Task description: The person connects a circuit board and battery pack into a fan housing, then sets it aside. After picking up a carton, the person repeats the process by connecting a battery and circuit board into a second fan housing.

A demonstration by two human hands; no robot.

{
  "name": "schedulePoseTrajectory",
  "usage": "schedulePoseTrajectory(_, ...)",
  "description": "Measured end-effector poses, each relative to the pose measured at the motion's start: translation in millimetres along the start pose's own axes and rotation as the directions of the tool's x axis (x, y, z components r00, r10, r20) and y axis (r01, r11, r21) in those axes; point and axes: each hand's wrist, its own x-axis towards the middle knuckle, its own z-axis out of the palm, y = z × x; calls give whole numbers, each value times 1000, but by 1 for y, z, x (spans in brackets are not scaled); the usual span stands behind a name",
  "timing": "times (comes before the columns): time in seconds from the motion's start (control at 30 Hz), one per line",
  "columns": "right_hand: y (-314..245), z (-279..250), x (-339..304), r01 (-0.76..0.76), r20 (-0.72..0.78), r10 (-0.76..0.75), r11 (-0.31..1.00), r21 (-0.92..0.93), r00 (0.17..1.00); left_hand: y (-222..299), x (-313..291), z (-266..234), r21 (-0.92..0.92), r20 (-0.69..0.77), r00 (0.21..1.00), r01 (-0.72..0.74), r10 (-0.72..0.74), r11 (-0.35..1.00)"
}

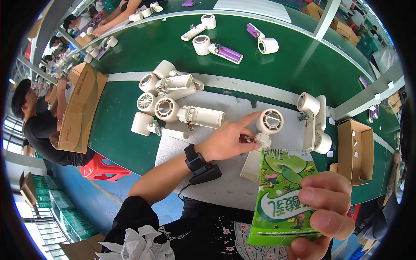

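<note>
My right hand [329, 212] is wrapped round a green drink carton [284, 199], held up close on the right with fruit pictures on its side. My left hand [229, 139] reaches over the padded work mat, its index finger along the round head of a white handheld fan [271, 121] and its thumb by the fan's neck. A small circuit board shows at the fingertips. That fan's open handle [250, 167] lies partly hidden behind the carton. On my left wrist is a black strap with a black device [204, 173] and a cable.
Several white fan parts [167, 108] are heaped left of the mat [173, 158]. More fans [310, 117] stand to the right, beside an open cardboard box [355, 151]. Fans with purple batteries [227, 54] lie on the green belt beyond a metal rail. A co-worker [47, 125] sits left, behind a carton.
</note>
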Motion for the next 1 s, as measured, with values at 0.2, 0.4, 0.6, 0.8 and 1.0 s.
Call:
schedulePoseTrajectory(0.2, 0, 2, 0, -7, -6, 7, 1000, -7, 1000, -3, 0, 0, 11, -9, 999, -31, 31, 999)
schedulePoseTrajectory(0.4, -1, 6, -1, -12, -55, 11, 1000, -29, 998, -3, 1, 1, 12, -12, 999, -35, 36, 999)
schedulePoseTrajectory(0.6, 1, 4, 0, -3, -46, 1, 999, -40, 999, -3, 0, 2, 2, -10, 1000, -26, 26, 1000)
schedulePoseTrajectory(0.8, 3, 3, 0, 8, -37, -8, 1000, -10, 999, -4, 0, 2, 29, -12, 999, -37, 37, 999)
schedulePoseTrajectory(1.0, 2, 5, 0, 4, -59, -6, 999, -35, 998, -3, 1, 1, 21, -7, 1000, -29, 29, 999)
